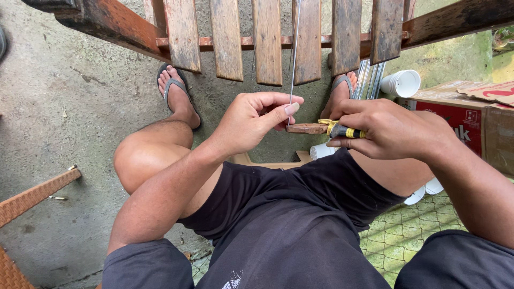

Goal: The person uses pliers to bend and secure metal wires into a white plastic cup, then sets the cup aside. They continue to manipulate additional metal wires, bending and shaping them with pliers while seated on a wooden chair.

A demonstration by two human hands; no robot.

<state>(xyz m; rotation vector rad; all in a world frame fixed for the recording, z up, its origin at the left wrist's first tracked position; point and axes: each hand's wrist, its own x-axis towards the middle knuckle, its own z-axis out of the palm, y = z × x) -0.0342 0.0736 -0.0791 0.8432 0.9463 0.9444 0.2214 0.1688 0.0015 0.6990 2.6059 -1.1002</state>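
Left hand (pixel 251 120): thumb and fingers pinch a thin metal rod (pixel 294 48), held upright before the wooden slatted frame (pixel 267 40)
Right hand (pixel 391 128): fist wrapped round a yellow-and-black tool handle (pixel 345 131)
Tool head (pixel 306 128): rusty, possibly pliers, touching the rod's lower end
White paper cups (pixel 402 83): right of the frame

Black shorts (pixel 289 214). Brown slats (pixel 267 43), worn grey. Tool handle (pixel 348 131) striped yellow and black. White cups (pixel 401 83) beside the red box (pixel 455 120). Green mesh (pixel 401 235), grey floor (pixel 64 107).
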